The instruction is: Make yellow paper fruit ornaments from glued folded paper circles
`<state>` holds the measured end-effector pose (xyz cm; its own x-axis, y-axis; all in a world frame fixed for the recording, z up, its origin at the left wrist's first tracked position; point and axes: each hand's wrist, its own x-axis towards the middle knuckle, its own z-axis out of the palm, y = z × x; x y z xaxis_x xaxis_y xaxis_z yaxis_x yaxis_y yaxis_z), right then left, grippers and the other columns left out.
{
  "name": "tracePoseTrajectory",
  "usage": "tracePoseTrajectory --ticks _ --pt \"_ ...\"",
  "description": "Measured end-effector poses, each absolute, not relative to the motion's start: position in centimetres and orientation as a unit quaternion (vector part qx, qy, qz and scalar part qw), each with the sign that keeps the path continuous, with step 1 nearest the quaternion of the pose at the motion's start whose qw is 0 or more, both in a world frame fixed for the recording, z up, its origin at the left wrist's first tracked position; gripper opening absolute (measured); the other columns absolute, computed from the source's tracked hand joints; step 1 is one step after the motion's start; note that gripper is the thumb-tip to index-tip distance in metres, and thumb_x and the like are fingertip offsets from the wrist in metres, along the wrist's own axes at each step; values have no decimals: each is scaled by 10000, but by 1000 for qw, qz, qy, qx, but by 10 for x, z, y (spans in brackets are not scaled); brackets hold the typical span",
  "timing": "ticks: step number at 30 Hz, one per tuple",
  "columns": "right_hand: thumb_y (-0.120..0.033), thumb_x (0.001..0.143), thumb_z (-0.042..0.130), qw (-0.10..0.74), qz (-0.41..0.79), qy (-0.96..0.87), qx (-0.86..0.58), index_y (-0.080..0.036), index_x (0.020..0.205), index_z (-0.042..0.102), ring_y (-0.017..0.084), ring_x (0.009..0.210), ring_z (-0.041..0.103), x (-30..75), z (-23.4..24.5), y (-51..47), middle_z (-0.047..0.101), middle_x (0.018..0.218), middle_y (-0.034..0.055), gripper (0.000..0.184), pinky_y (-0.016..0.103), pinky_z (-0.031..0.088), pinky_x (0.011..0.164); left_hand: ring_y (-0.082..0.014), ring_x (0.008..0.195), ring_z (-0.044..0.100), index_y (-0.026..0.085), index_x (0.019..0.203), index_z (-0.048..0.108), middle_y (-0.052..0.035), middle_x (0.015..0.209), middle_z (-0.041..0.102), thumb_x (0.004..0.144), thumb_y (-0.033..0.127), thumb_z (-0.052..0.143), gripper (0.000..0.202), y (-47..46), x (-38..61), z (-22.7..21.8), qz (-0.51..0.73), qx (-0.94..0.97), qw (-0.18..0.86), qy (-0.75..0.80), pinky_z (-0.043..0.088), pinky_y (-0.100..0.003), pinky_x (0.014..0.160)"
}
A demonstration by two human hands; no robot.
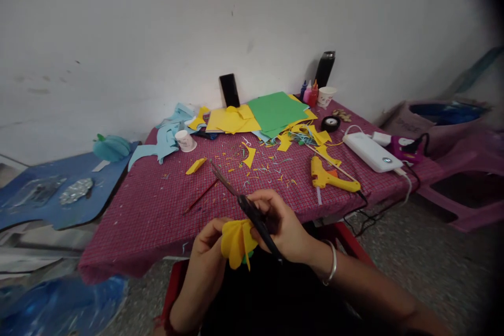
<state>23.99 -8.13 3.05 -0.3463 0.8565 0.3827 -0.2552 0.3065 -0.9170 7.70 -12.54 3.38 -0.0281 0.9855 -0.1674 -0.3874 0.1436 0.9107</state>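
My left hand (209,244) pinches a folded yellow paper piece (237,241) just below the table's front edge. My right hand (284,226) grips black-handled scissors (242,202), whose blades point up and left over the cloth. The scissors' handle lies across the yellow piece. A silver bangle (332,262) sits on my right wrist. Both hands hover close together above my lap.
The table has a magenta checked cloth (157,210) strewn with paper scraps. On it lie a yellow glue gun (328,177), a white power bank (372,151), green and yellow sheets (273,110), a tape roll (331,123), paper cups, glue bottles and a black phone (229,90) against the wall.
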Motion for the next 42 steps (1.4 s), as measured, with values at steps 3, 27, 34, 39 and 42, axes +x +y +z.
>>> tracePoseTrajectory --ticks 3,27,34,39,42 --pt "-142 762 668 543 494 -635 -240 -270 1143 481 132 740 549 240 28 -82 569 889 -3 443 260 451 631 -126 699 637 203 910 637 -10 839 670 741 292 776 236 -131 74 31 587 377 535 477 498 -205 626" --pt "-236 764 716 548 539 -588 -251 -301 1125 450 147 709 541 227 27 -92 537 826 -11 453 258 464 598 -110 709 565 167 814 712 -4 795 586 696 267 800 178 -127 82 25 567 390 589 423 466 -206 653" --pt "-308 811 706 451 592 -635 -208 -298 1351 386 143 752 587 250 35 -75 591 953 24 628 270 507 642 -107 629 589 151 750 729 -3 714 631 613 291 849 230 -123 77 37 569 284 610 473 478 -208 598" --pt "-263 739 784 270 508 -779 -249 -257 1366 461 287 1232 520 299 54 -57 548 1326 100 705 449 439 1026 -133 645 634 150 771 749 -40 733 713 599 305 854 254 -126 55 42 530 296 593 529 505 -223 621" --pt "-269 662 833 197 450 -824 -282 -247 1341 503 296 1180 554 315 59 -53 581 1294 95 756 454 436 1023 -142 666 646 168 780 767 -40 749 729 620 314 847 231 -129 45 39 516 322 584 537 513 -230 645"
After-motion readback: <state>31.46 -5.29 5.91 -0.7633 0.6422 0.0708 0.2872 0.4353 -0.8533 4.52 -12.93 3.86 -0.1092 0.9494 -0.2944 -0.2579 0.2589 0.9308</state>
